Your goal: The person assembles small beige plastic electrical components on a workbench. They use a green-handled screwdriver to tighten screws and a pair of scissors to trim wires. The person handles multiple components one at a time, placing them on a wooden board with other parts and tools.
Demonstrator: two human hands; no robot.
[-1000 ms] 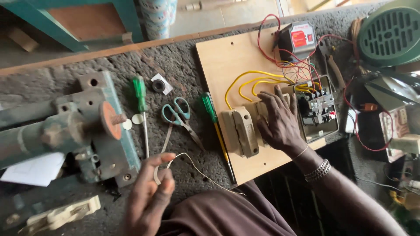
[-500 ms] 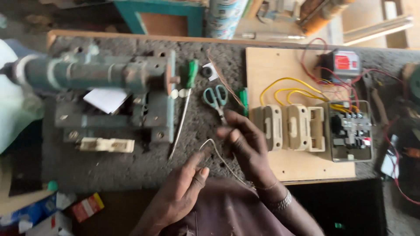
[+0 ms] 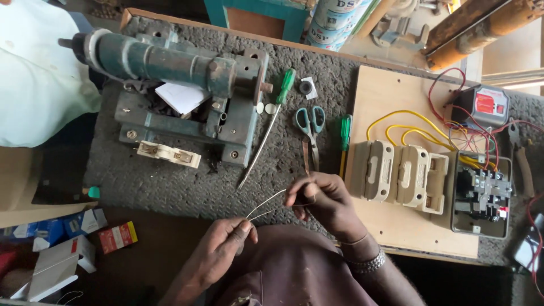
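A person's two hands work a thin pale wire (image 3: 265, 205) above the near edge of a grey bench (image 3: 170, 181); the left hand (image 3: 224, 249) pinches the wire's near end between thumb and fingertips, closed on it; the right hand (image 3: 323, 198) grips the far end, fingers curled shut around it. The wire runs as two strands, its long axis slanting from the left hand up and right to the right hand; both hands touch it, neither nearer. Just beyond the right hand lie scissors (image 3: 309, 127) and a short green screwdriver (image 3: 344, 136); a longer screwdriver (image 3: 272, 122) lies to the left, beside a green vice (image 3: 181, 85). To the right, a wooden board (image 3: 385, 90) carries three cream fuse holders (image 3: 396, 173), yellow wires (image 3: 408, 133) and a grey contactor box (image 3: 481, 195).
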